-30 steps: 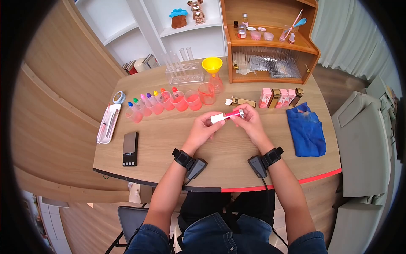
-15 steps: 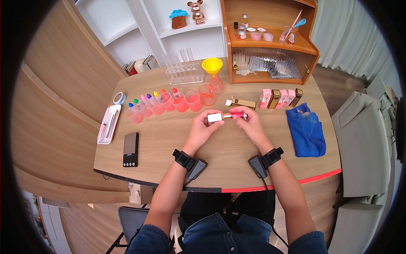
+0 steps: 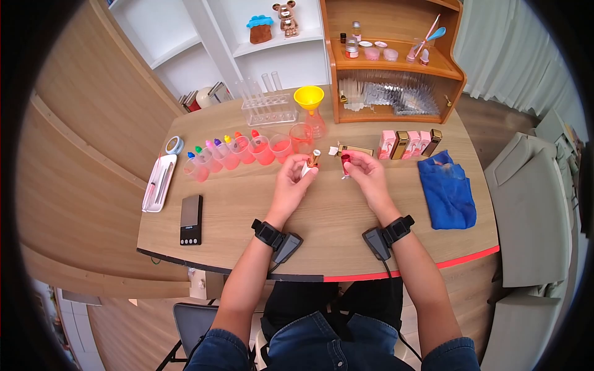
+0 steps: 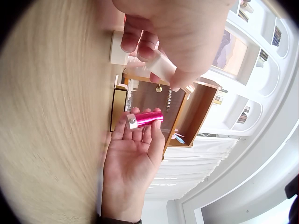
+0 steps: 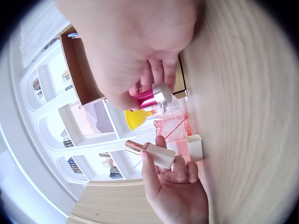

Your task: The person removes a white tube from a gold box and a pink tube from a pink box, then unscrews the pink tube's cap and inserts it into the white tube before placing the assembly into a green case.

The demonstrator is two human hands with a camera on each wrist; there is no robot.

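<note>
We have the lipstick apart, two pieces, one per hand, both just above the table (image 3: 247, 204). Left hand (image 3: 296, 179) pinches the white lipstick base (image 3: 309, 164) between thumb and curled fingertips, its gold end sticking up past them. Right hand (image 3: 365, 173) holds the pink tube (image 3: 345, 162) across its fingertips (image 4: 140, 135), thumb clamped on top, silver end clear of them. The gap between the two pieces is small; they don't touch.

Step in hand, as we judge it: separating or fitting the two lipstick parts, mid-way. A next move would call for lining the gold end up with the tube's open end, axes matched, then a straight push without squeezing hard.

Just beyond the fingers: a gold box (image 3: 356, 149) and a white cap (image 5: 195, 147).
</note>
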